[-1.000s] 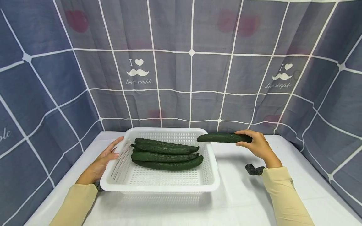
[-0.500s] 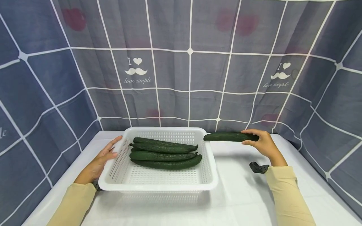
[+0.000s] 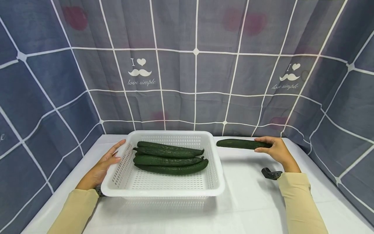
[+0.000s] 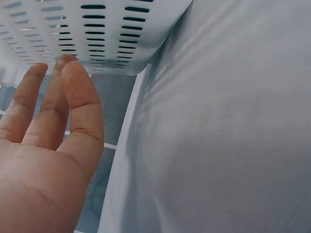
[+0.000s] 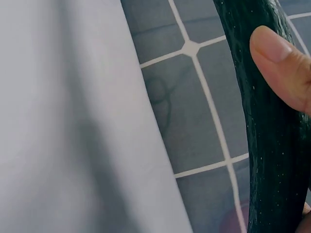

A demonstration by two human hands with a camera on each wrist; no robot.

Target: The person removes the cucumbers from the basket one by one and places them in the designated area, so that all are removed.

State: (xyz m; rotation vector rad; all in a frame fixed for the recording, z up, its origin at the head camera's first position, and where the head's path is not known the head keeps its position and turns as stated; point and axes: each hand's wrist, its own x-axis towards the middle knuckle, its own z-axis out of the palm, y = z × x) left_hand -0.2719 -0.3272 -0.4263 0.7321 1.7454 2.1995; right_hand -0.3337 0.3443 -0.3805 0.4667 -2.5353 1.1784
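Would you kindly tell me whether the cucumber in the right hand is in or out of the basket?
Out: in the head view, the right hand holds the cucumber just right of the plastic basket, above the white cloth.

"Where does the basket (image 3: pixel 163 194) sit?"
"On the table (image 3: pixel 248 198), between my left hand (image 3: pixel 100 167) and my right hand (image 3: pixel 276 151), with the curtain (image 3: pixel 175 74) behind and to both sides."
"And the cucumbers (image 3: pixel 169 161)?"
"Four lie side by side in it, toward the back. The held cucumber (image 3: pixel 235 143) is in my right hand, above the table, right of the basket."
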